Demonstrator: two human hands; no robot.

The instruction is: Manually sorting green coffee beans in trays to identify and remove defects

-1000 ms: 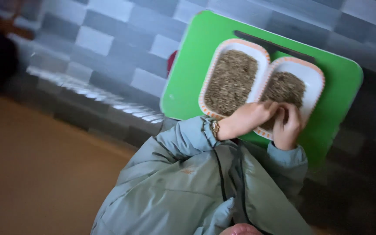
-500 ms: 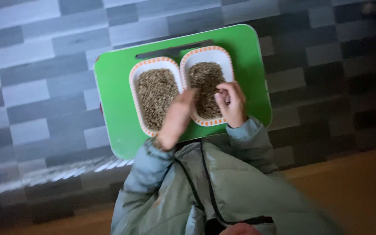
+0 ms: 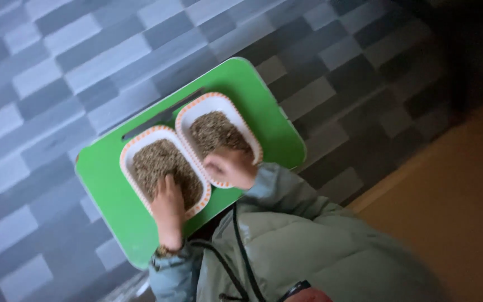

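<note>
1. On the green tray (image 3: pixel 113 223), which lies over a floor of grey blocks (image 3: pixel 57 72), two white oblong dishes with orange rims sit side by side, touching along their long edges; both hold brownish-grey grain.
2. At the left dish (image 3: pixel 138 146), the left hand (image 3: pixel 167 197) lies flat on the near end of the grain (image 3: pixel 155 162), fingers spread and loose, holding nothing that can be seen; a gold-coloured watch (image 3: pixel 166 251) shows at its wrist.
3. To work this pile well, it seems best to keep the palm low and draw the fingers lightly through a thin layer, so that odd bits show and nothing is pushed over the rim.
4. At the right dish (image 3: pixel 211 104), the right hand (image 3: pixel 231 166) is curled over the near end, fingers bent inward; whether it pinches any of the grain there (image 3: pixel 214 131) cannot be told, as the frame is soft.
5. Any pick is probably safest with the fingertips only, lifted straight up over the dish, so that stray grains fall back in rather than onto the tray.
6. The pale green jacket sleeves (image 3: pixel 278 190) hang close to the near rims; keeping the cuffs clear would likely spare a spill.
</note>
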